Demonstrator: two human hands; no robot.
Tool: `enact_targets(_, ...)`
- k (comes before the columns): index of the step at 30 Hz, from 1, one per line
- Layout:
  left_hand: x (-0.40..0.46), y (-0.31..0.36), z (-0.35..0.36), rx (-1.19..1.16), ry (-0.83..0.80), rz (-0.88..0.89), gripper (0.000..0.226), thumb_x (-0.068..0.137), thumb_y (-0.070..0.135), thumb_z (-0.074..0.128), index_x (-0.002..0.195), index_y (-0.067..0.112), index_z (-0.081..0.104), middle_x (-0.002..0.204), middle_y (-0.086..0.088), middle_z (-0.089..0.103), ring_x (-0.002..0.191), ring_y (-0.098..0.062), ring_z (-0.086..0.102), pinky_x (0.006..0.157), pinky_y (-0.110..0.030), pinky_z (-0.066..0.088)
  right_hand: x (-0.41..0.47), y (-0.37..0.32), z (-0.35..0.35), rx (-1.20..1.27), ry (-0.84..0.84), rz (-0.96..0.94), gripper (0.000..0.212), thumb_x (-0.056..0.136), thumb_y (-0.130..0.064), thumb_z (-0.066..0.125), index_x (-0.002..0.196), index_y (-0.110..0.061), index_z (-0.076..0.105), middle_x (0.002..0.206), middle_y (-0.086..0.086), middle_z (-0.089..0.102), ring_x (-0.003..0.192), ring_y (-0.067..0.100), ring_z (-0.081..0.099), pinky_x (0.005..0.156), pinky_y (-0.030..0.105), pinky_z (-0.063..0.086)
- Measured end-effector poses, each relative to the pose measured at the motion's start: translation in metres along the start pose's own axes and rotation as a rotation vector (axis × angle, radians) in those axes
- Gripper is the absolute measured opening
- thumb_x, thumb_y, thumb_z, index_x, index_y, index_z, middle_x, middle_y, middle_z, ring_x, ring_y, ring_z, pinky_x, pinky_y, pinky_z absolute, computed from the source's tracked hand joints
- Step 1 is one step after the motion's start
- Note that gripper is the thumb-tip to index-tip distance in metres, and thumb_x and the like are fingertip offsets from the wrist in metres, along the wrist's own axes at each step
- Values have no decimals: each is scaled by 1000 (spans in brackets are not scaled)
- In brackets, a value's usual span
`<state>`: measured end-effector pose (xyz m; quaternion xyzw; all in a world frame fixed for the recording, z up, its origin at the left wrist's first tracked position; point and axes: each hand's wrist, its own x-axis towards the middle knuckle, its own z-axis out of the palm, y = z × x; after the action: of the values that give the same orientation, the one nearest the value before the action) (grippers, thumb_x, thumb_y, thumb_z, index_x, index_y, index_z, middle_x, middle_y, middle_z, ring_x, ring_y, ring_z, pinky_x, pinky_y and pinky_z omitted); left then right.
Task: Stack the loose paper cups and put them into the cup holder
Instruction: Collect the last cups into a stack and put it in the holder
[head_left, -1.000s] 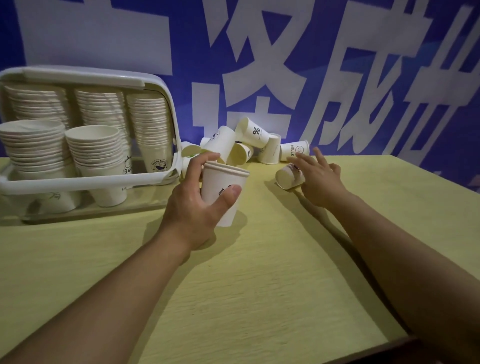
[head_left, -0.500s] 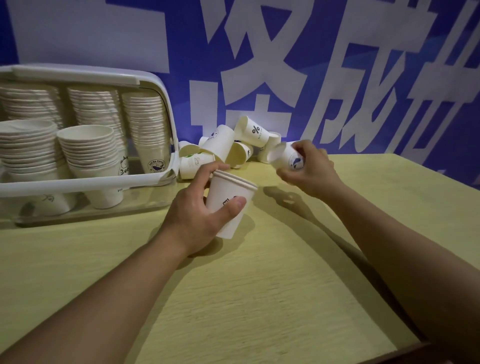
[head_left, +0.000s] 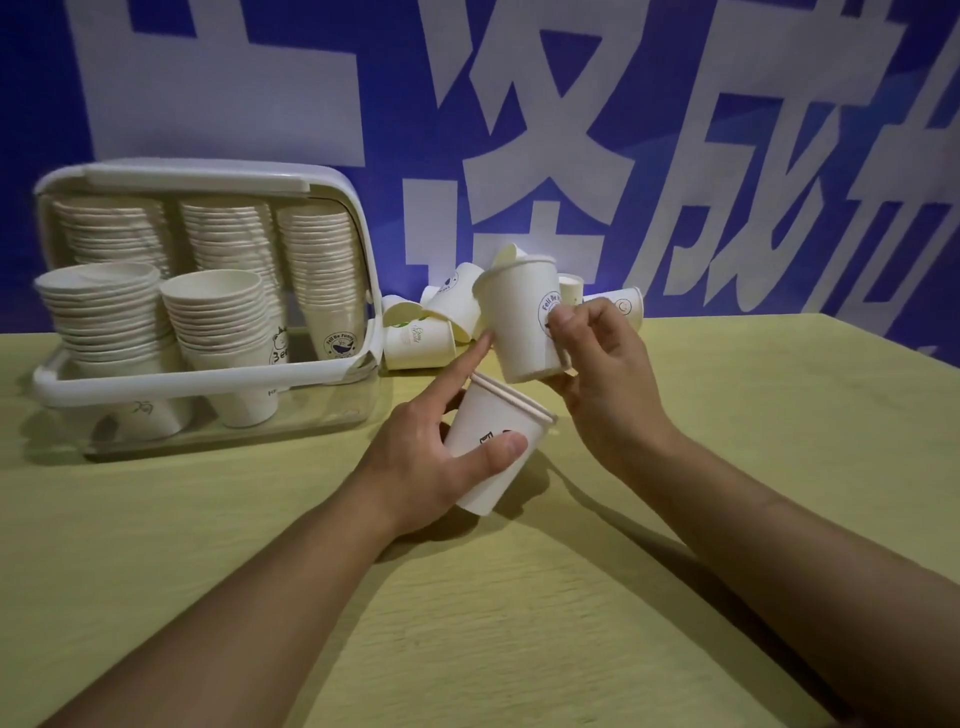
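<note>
My left hand (head_left: 415, 462) grips a short stack of white paper cups (head_left: 488, 447), tilted with its rims toward the right, its index finger stretched out. My right hand (head_left: 602, 374) pinches a single printed paper cup (head_left: 519, 327), held upright just above the stack's rims. Behind them a pile of loose cups (head_left: 421, 338) lies on its side on the yellow table. The white cup holder (head_left: 208, 379) stands at the left, with several tall stacks of cups inside.
The yellow wooden table (head_left: 727, 467) runs to a front edge at the lower right. A blue banner with large white characters (head_left: 571, 130) hangs right behind the table and the pile.
My right hand picked a loose cup off the table, turned it upright and carried it left above the stack. My left hand tilted the stack toward it.
</note>
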<state>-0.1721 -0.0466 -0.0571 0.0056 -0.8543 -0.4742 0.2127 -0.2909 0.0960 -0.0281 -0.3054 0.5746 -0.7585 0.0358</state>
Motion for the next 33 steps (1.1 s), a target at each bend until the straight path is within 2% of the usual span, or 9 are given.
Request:
enact_targets(5,1,-3,-2,-28,79,-17,85,61,76,62,139,68,27,120,29,56,106,10,57,88,-34,56,-3,0,1,-58,-14,29,55,75,-40,75,122,-36,47,119,7,54,107,23,65,87,46,60)
enact_targets(11,0,-6,-2,-46,150,-41,80,60,75,63,133,60,33,117,28,56,107,8,55,86,-38,57,-10,9,5,-187,-33,13,64,78,-42,76,133,-47,44,119,1,56,104,13,65,89,42,59)
enact_targets(15,-1,-5,-2,-34,192,-32,84,61,75,62,136,60,27,120,27,52,102,8,56,84,-40,57,-14,10,6,-219,-92,-25,41,87,-44,65,125,-31,66,119,5,62,105,15,66,92,46,58)
enact_targets(18,0,-4,-2,-4,249,-5,92,66,73,60,144,63,13,133,19,44,101,7,52,84,-38,55,-18,12,8,-258,-166,-31,26,94,-43,55,110,-35,74,118,3,62,110,15,62,93,43,57)
enact_targets(21,1,-7,-2,-25,265,-12,78,67,72,60,138,64,28,124,26,52,96,2,59,81,-43,59,-15,15,5,-312,-214,-19,26,103,-27,51,117,-40,68,116,-5,64,103,6,62,88,33,58)
enact_targets(24,2,-13,0,-67,309,-49,70,65,73,61,130,65,37,118,25,55,88,0,63,79,-45,60,13,22,-16,-562,-130,-71,31,98,-15,58,120,-34,67,108,-6,67,94,8,62,81,28,55)
enact_targets(26,4,-16,2,-96,348,-62,70,65,73,64,130,65,37,117,25,56,88,3,63,80,-42,59,48,32,-40,-812,-53,-62,32,94,-13,63,120,-30,69,110,-5,67,94,11,63,85,29,54)
enact_targets(30,11,-18,3,-118,389,-76,72,75,65,70,137,61,33,116,37,50,87,15,59,80,-42,60,111,51,-89,-1206,-5,54,47,91,-11,70,135,-25,61,135,1,61,116,21,58,98,36,50)
enact_targets(33,15,-21,3,-121,368,-79,75,74,67,71,138,63,31,118,38,49,89,19,56,82,-38,58,139,61,-110,-1377,3,83,57,90,-14,72,142,-26,53,138,6,56,124,28,49,102,44,46)
